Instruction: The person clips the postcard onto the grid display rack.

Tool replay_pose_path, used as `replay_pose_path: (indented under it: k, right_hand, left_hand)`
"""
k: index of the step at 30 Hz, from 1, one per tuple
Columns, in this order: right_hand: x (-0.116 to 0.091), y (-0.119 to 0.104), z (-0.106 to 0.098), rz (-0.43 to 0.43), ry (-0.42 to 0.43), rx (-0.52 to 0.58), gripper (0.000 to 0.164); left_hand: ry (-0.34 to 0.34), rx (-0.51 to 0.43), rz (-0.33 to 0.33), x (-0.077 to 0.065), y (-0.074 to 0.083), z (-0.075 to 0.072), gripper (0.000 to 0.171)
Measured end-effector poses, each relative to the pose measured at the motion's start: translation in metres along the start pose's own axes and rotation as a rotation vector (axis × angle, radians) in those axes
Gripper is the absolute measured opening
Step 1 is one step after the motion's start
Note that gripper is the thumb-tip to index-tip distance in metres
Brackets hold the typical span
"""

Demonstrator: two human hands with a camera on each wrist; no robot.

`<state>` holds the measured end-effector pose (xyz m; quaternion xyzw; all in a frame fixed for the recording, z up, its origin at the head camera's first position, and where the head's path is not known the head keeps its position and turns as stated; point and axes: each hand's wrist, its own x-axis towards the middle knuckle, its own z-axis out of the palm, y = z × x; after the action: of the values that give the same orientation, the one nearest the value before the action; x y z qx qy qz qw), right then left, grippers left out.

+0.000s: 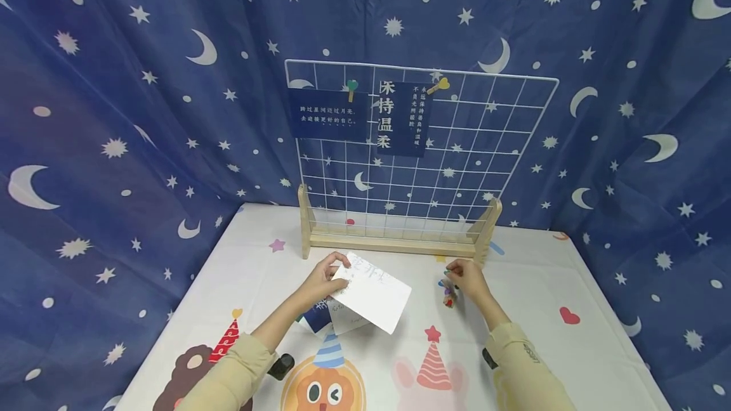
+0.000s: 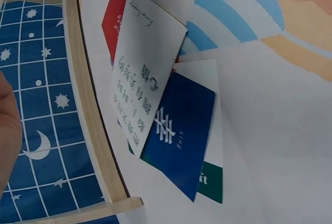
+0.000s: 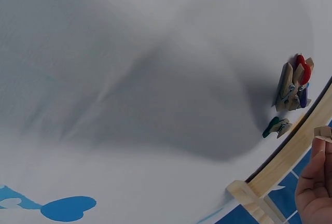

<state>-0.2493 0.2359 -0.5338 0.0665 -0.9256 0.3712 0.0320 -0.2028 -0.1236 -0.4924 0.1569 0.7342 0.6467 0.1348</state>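
My left hand [image 1: 323, 281] pinches a white card [image 1: 374, 293] with faint handwriting near its upper edge, tilted above the table. Below it lie fanned cards: a blue card [image 2: 184, 125] with white characters, a pale card [image 2: 150, 53] with small writing, and a red card [image 2: 115, 19]. My right hand [image 1: 469, 279] pinches a small wooden clothespin [image 3: 322, 132] between thumb and fingers, its green end showing in the head view. Close under that hand sits a small heap of clothespins [image 3: 293, 86], with a green-topped clothespin [image 3: 276, 127] beside it.
A white wire grid [image 1: 485, 138] stands in a wooden base [image 1: 388, 244] at the back. Clothespins hold a wide blue card [image 1: 328, 116] and a tall blue card [image 1: 405, 120] on it. Starry blue curtains [image 1: 143, 144] surround the printed white tablecloth [image 1: 577, 360].
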Motion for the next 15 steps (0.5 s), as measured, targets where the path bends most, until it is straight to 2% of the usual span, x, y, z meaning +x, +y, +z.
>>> replay_pose_path:
  k: [3,7,11,15]
  right_hand:
    - [-0.001,-0.001,-0.001,-0.001,0.0,0.0,0.011]
    - [-0.003,-0.002,-0.002,-0.005,-0.005,-0.003,0.01]
    - [-0.003,-0.002,-0.002,0.008,-0.014,-0.005,0.006]
    - [-0.005,-0.001,-0.001,0.004,-0.026,-0.011,0.004]
  left_hand:
    - [0.013,0.088,0.073,0.0,0.003,0.001,0.021]
    - [0.034,0.165,0.126,0.001,0.005,0.002,0.025]
    - [0.022,0.175,0.112,0.0,0.009,0.003,0.028]
    - [0.006,0.226,0.097,0.001,0.014,0.002,0.033]
